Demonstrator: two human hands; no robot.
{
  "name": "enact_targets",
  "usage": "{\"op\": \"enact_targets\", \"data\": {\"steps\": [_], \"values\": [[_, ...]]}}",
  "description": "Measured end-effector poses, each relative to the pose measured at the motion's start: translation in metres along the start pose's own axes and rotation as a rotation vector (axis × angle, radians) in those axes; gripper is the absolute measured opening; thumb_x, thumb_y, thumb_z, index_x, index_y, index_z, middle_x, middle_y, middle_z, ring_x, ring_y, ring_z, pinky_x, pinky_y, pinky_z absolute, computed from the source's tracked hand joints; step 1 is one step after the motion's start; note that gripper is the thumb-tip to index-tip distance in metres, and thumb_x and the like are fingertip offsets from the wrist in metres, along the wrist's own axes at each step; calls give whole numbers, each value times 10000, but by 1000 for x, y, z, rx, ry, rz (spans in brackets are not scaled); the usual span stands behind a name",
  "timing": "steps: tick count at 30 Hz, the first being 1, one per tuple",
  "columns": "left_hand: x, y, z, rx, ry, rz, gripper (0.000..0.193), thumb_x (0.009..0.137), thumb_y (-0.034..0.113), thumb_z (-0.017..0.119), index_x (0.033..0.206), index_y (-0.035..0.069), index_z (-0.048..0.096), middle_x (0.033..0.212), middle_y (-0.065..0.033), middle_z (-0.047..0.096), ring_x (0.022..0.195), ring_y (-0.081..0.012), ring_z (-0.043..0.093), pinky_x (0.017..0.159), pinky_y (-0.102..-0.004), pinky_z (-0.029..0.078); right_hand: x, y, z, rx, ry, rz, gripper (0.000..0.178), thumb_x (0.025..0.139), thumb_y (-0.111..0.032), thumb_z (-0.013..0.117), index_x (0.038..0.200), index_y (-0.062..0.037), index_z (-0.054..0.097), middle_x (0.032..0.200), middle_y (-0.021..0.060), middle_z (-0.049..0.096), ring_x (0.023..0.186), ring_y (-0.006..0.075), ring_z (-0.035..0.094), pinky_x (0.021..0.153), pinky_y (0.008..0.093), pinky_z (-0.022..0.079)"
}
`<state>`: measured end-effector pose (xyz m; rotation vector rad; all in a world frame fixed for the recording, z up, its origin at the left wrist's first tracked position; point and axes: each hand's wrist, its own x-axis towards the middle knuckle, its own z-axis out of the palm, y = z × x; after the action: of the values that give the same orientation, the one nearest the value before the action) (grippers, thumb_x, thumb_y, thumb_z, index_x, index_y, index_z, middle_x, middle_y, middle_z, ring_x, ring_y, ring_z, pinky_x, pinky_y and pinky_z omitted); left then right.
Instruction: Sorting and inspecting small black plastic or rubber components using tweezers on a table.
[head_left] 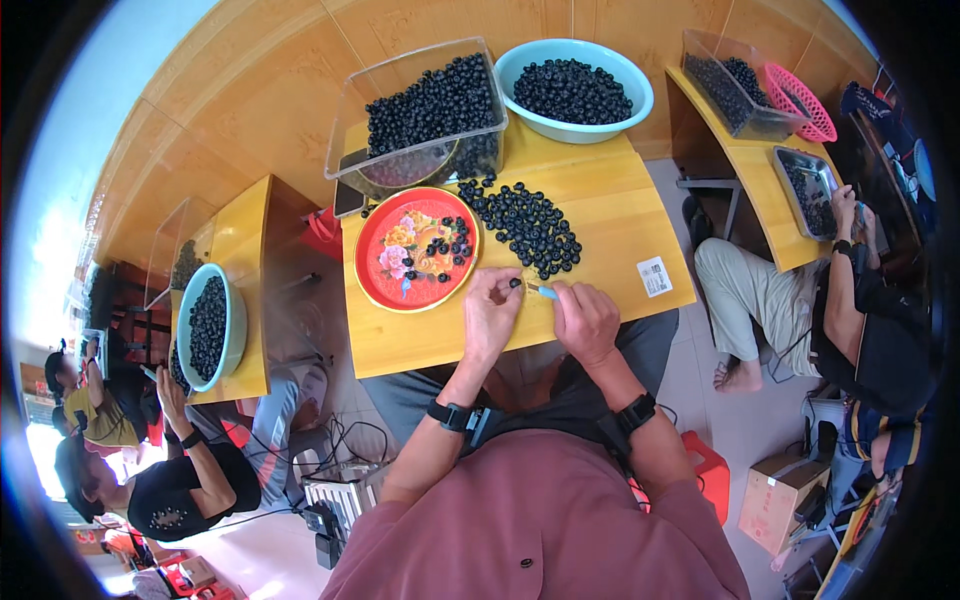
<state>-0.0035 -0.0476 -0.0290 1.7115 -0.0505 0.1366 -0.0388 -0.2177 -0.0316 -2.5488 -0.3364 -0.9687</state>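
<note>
Dark round bead (pixel 515 283), small, held just above the front edge of a yellow wooden tabletop (pixel 620 235), near the middle of the view. At far left, a co-worker (pixel 195 485) in black sits by a light-blue basin (pixel 237 335) full of similar beads. Next, on the central tabletop, a red floral plate (pixel 372 237) carries a few scattered beads; behind it stands a clear plastic bin (pixel 350 112) heaped with many more. The person's left hand (pixel 490 303) is nearly closed, thumb and fingertips pinching the bead. Beyond it lies a loose spread of beads (pixel 530 225). The right hand (pixel 587 320) is curled around a slim tool with a light-blue handle (pixel 546 292), its tip toward the bead. Behind, a round blue tub (pixel 641 105) holds more beads. Rightward come a white label (pixel 654 277), then another co-worker (pixel 880 340) at a metal tray (pixel 795 151).
</note>
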Motion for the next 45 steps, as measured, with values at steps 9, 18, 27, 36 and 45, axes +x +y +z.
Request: {"op": "enact_targets", "data": {"steps": [9, 18, 27, 36, 45], "values": [[-4, -3, -2, 221, -57, 213, 281, 874, -27, 793, 1148, 16, 746, 954, -58, 662, 758, -119, 621, 708, -277, 525, -1, 1, 0, -30, -21, -15, 129, 879, -126, 702, 1002, -86, 708, 733, 58, 543, 658, 254, 604, 579, 411, 465], [-6, 1, 2, 239, -59, 225, 314, 828, -55, 801, 1125, 26, 735, 904, -95, 663, 752, -182, 668, 693, -322, 551, 0, 0, 0, -6, -33, -68, 131, 893, -136, 706, 1013, -87, 726, 737, 50, 546, 663, 236, 612, 584, 392, 481], [-8, 3, 2, 210, -62, 122, 318, 836, -55, 807, 1132, 19, 718, 906, -90, 687, 777, -166, 684, 716, -313, 568, -1, 1, 1, -34, -60, -63, 133, 887, -131, 707, 1010, -86, 729, 728, 43, 529, 655, 230, 607, 575, 388, 478], [-9, -9, 2, -2, -40, 37, 309, 871, -36, 812, 1151, 3, 688, 914, -79, 733, 812, -131, 711, 739, -283, 585, 3, -1, 1, -62, -95, 18, 99, 885, -115, 679, 973, -78, 708, 730, 61, 560, 673, 246, 636, 585, 397, 512], [-9, 3, 1, 53, -36, -1, 310, 896, -11, 809, 1180, -10, 688, 948, -55, 729, 807, -97, 690, 756, -259, 571, 1, -2, -1, -50, -49, 7, 92, 893, -108, 688, 976, -77, 712, 720, 56, 545, 661, 246, 621, 584, 401, 498]]}}
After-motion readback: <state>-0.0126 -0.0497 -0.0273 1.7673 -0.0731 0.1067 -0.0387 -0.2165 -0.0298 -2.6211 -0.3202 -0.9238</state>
